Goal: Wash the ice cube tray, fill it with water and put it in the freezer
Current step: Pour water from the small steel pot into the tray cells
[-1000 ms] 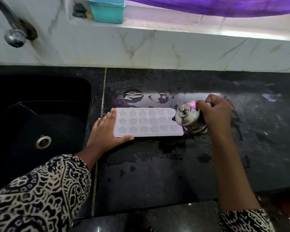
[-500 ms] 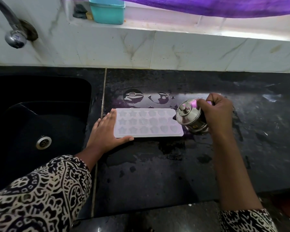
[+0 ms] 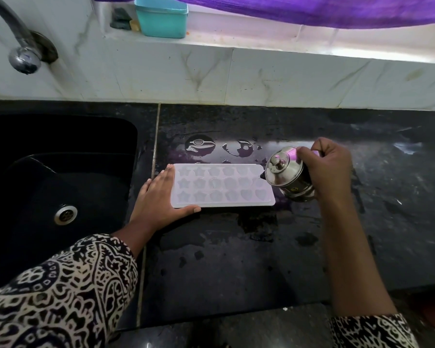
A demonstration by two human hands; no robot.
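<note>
From the head view, a wet black stone counter fills the middle and lower frame, with a black sink sunk into it at the left and its steel drain showing. A white marbled tile wall runs behind, with a tap at upper left. On the ledge at the top stands a teal box under a purple cloth. Water puddles lie just beyond the ice cube tray, which sits flat on the counter at frame centre. The left hand lies flat with straight fingers against the tray's left end, thumb along its near edge. The right hand grips a small steel lidded pot, tilted toward the tray's right end.
</note>
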